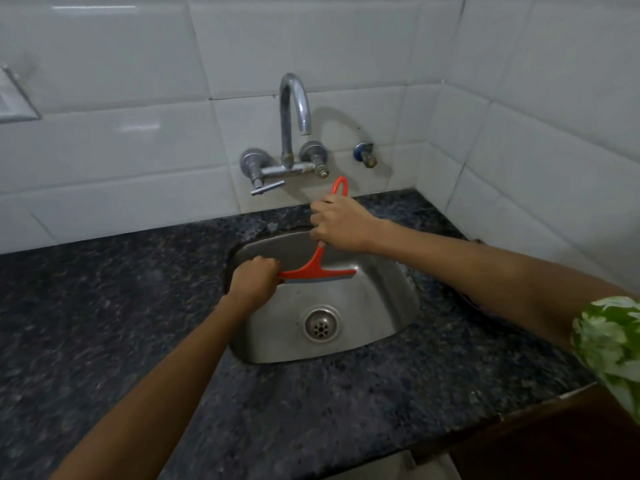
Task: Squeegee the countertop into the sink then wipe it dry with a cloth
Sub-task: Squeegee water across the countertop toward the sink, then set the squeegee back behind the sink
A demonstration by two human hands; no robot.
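An orange squeegee [317,266] with a grey rubber blade hangs over the steel sink [388,306], blade down and handle loop pointing up toward the wall. My right hand [341,225] grips its handle above the sink's back rim. My left hand [254,280] is curled round the left end of the blade at the sink's left rim. The dark speckled countertop [104,323] surrounds the sink. No cloth is in view.
A chrome wall tap [294,116] with two valves arches over the sink's back edge, and a small blue-ringed valve [365,154] sits to its right. White tiled walls meet in a corner at the right. A drain [321,323] lies in the sink floor.
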